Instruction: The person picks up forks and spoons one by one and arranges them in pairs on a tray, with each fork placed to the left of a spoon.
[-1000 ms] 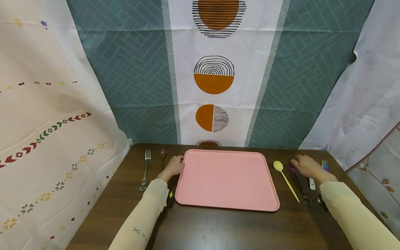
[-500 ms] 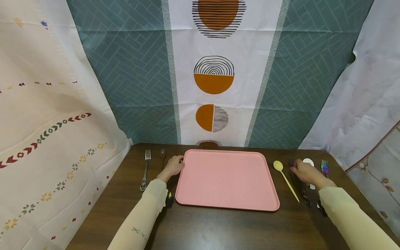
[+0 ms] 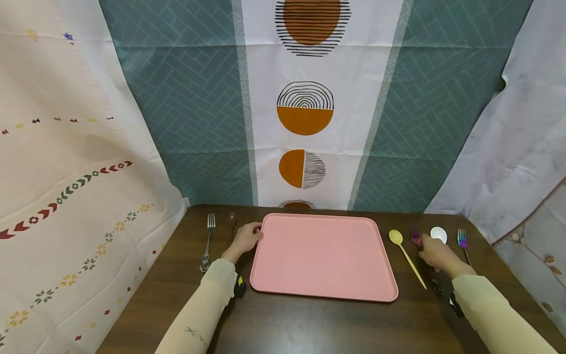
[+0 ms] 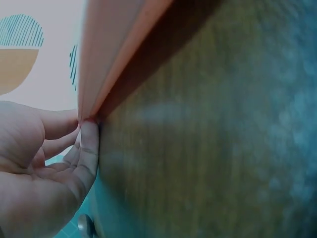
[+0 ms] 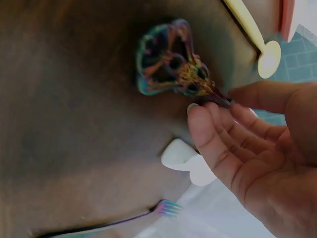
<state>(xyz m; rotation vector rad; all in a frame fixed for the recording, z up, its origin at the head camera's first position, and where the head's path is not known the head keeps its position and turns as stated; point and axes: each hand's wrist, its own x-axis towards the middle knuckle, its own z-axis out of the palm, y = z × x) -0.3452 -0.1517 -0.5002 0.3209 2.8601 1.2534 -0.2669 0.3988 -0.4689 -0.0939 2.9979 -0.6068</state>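
Note:
At the upper left edge of a pink tray (image 3: 323, 255), my left hand (image 3: 244, 239) pinches the rim. The left wrist view shows thumb and fingertips meeting at the tray's edge (image 4: 106, 44). My right hand (image 3: 439, 254) holds a dark purple fork (image 3: 415, 235) by its handle, tines pointing away from me. Close up in the right wrist view, the fork's ornate iridescent handle end (image 5: 185, 69) sticks out from between thumb and fingers. Part of the handle is hidden by the hand. A white spoon (image 3: 438, 234) lies just beyond the right hand.
Between tray and right hand lies a yellow spoon (image 3: 396, 237). A rainbow-coloured fork (image 3: 462, 239) rests at the far right. Left of the tray are a silver fork (image 3: 209, 241) and a brown spoon (image 3: 232, 219). A patterned curtain (image 3: 305, 118) hangs behind the table.
My right hand has closed on the purple fork's handle and drawn slightly toward me, uncovering the white spoon's bowl and the rainbow fork. The left hand stays at the tray's rim.

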